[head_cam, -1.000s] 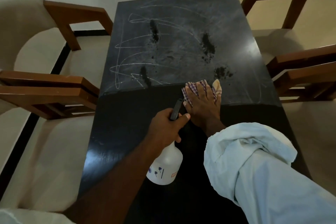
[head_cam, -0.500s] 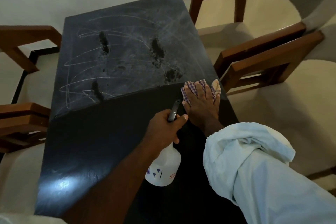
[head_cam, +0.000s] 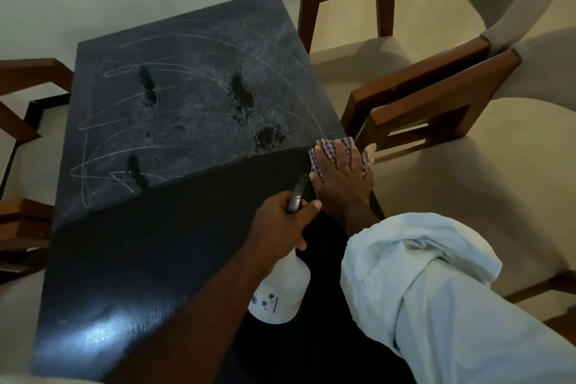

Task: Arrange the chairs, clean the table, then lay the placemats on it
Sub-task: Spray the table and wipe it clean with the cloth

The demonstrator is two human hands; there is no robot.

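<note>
Head view: the right hand [head_cam: 343, 178] lies flat, fingers spread, pressing a checked cloth [head_cam: 332, 148] onto the black table [head_cam: 140, 259] at its right edge. The left hand [head_cam: 280, 221] is wrapped round the neck of a white spray bottle [head_cam: 280, 290] (its body hangs below the fist). The table's far half is dusty with dark splotches, and wooden chairs [head_cam: 436, 93] sit just beside it.

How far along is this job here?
Done: chairs stand at both sides; the table's near half looks wiped. In hand: the right hand presses a cloth at the right edge, the left hand grips a spray bottle. Left: the far half's dust and dark spots; no placemats in view.
</note>
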